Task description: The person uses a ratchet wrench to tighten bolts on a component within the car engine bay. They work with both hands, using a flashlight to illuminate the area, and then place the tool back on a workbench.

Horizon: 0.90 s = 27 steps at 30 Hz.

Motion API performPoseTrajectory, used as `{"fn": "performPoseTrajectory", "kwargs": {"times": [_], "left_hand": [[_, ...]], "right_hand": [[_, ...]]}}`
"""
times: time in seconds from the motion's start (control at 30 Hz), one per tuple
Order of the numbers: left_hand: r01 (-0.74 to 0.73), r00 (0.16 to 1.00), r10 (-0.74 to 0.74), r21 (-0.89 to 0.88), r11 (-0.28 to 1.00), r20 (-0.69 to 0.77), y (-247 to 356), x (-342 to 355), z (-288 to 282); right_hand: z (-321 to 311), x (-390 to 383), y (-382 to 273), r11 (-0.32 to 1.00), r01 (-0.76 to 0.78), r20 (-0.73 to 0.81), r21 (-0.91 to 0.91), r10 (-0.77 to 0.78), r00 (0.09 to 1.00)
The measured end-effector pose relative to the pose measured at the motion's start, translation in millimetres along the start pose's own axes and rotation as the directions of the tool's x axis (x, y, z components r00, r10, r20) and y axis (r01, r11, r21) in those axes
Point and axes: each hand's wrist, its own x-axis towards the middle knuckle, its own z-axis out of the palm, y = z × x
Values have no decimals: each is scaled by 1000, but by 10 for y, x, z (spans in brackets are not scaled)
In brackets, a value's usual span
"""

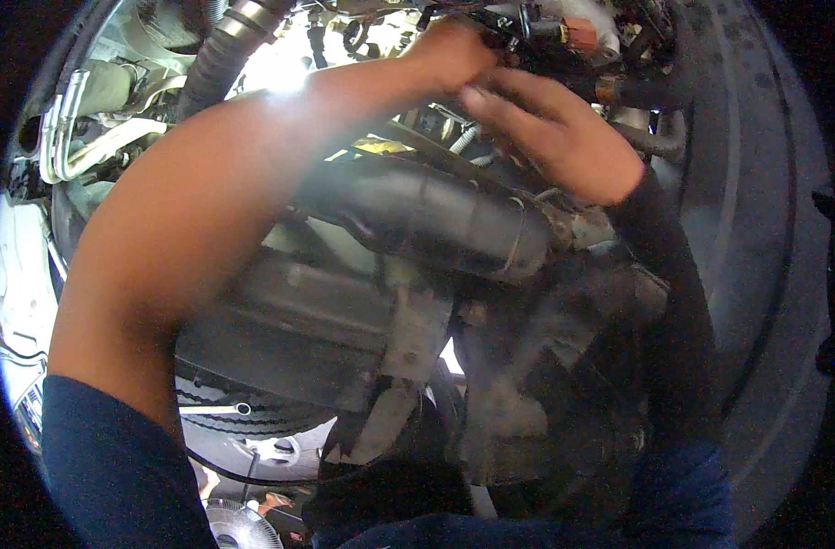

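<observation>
My left hand (454, 57) reaches in from the left, bare forearm raised, among dark engine parts at the top. Its fingers are hidden behind the back of the hand, so what they touch does not show. Close beside it, my right hand (573, 137) comes from the right in a dark sleeve. Two of its digits stretch toward the left hand with a dark gap between them; nothing is visibly held. An orange connector (579, 35) sits just above my right hand. Below both hands runs a thick black cylindrical duct (436, 215).
A ribbed dark hose (218, 64) and bent metal pipes (65, 128) are at the upper left. A wrench (214, 409) lies in front of a black tire (271, 421) at lower left. A smooth dark panel (756, 274) borders the right side.
</observation>
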Motion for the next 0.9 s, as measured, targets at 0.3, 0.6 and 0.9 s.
{"fn": "performPoseTrajectory", "kwargs": {"times": [0.3,0.6,0.9], "left_hand": [[50,999,-50,70,996,-3,86,8,-3],[71,991,-55,135,988,-123,49,86,86],[83,988,-90,60,995,129,275,-133,-220]], "right_hand": [[-129,-131,59,889,-443,33,-116,449,893],[-74,-127,300,952,-248,29,178,246,969],[-30,-188,707,837,-408,-116,365,475,872]]}}
